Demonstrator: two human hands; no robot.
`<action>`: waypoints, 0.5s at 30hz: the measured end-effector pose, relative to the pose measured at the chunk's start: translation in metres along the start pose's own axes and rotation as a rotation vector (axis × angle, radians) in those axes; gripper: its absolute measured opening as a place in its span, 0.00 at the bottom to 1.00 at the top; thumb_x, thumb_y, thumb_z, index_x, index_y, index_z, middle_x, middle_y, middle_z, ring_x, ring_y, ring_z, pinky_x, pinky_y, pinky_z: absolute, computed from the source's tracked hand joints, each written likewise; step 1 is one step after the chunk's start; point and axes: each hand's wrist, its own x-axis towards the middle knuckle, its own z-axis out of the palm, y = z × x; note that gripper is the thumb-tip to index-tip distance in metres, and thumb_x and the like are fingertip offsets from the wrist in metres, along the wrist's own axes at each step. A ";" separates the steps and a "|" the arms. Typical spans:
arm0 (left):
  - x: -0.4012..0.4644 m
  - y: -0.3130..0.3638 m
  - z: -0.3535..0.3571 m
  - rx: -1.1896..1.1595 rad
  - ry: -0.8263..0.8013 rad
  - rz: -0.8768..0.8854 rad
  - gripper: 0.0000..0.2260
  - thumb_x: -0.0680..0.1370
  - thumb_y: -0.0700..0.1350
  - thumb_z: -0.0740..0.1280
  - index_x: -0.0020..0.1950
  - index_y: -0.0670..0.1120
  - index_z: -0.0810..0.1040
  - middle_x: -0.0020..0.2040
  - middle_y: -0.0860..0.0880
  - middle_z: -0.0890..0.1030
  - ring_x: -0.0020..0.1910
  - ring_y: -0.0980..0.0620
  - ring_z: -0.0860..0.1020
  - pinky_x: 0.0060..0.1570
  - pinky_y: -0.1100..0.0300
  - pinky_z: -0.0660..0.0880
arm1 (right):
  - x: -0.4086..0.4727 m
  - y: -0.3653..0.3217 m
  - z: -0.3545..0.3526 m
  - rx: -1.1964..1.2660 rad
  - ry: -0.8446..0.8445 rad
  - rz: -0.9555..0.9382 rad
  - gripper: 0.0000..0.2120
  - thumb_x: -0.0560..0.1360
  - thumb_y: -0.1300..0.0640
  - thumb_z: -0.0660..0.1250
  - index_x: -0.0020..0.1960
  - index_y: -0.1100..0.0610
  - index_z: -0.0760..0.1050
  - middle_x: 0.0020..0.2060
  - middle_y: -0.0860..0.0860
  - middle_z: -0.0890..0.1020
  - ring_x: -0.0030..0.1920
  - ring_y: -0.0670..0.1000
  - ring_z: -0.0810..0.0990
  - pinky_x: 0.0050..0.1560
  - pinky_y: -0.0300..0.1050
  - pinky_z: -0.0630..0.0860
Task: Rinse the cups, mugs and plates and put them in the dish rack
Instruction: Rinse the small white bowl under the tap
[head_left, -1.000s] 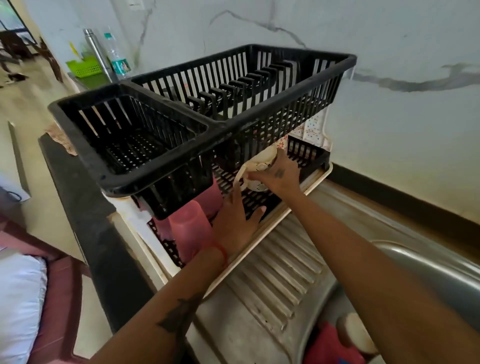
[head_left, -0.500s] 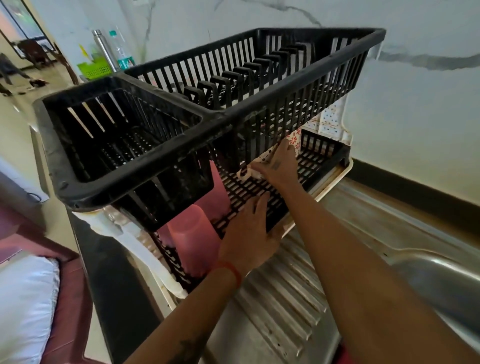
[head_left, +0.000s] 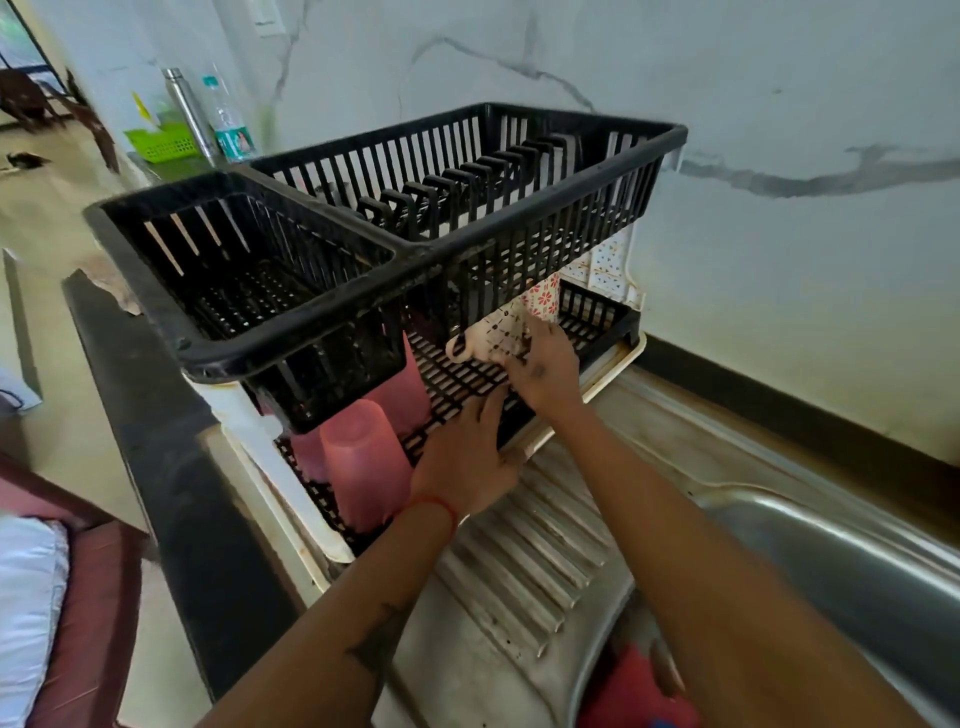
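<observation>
My right hand (head_left: 546, 370) has its fingers curled onto a white patterned mug (head_left: 497, 332), gripping it at the side facing me; the mug sits mouth-down on the rack's (head_left: 395, 260) lower shelf, under the front edge of the upper basket, its handle sticking out to the left. Whether the mug's rim is fully down on the grid I cannot tell. Just behind it, deeper under the basket, stands a cup with red flowers (head_left: 543, 301).

My left hand (head_left: 467, 457) lies flat, fingers straight and slightly spread, pressing on the front edge of the lower shelf and holding nothing. A red thread circles that wrist.

Left of this hand, at the rack's near left corner, a pink tumbler (head_left: 363, 467) stands upside down on the lower shelf, with more pink tumblers behind it under the basket's small compartment. The upper basket shows only its bare black slats and plate dividers.

The rack rests on the ribbed steel drainboard (head_left: 524, 561). Right of the rack the sink (head_left: 841, 561) opens, and something red (head_left: 631, 691) lies at its near edge, partly hidden by my right forearm. Beyond the rack's far left corner stand a steel bottle (head_left: 188, 111), a plastic bottle (head_left: 228, 122) and a green basket (head_left: 163, 143).
</observation>
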 end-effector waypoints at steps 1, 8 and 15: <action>-0.001 0.002 -0.003 0.009 -0.016 0.004 0.33 0.77 0.58 0.62 0.77 0.49 0.54 0.70 0.45 0.67 0.59 0.43 0.75 0.52 0.54 0.72 | -0.012 0.004 -0.011 0.005 0.035 -0.064 0.29 0.75 0.59 0.69 0.72 0.63 0.64 0.64 0.61 0.73 0.63 0.59 0.72 0.59 0.43 0.66; -0.043 0.026 -0.011 0.101 -0.050 0.072 0.36 0.77 0.64 0.60 0.78 0.49 0.52 0.77 0.47 0.57 0.76 0.46 0.57 0.74 0.44 0.49 | -0.115 0.043 -0.086 0.015 0.129 -0.067 0.15 0.72 0.62 0.72 0.59 0.62 0.78 0.54 0.59 0.80 0.53 0.56 0.78 0.51 0.38 0.67; -0.128 0.079 0.030 -0.004 -0.173 0.266 0.35 0.77 0.63 0.60 0.78 0.48 0.54 0.78 0.44 0.54 0.78 0.46 0.49 0.74 0.47 0.39 | -0.221 0.096 -0.106 0.031 -0.119 0.282 0.20 0.73 0.59 0.71 0.63 0.55 0.74 0.61 0.55 0.76 0.58 0.51 0.75 0.56 0.34 0.69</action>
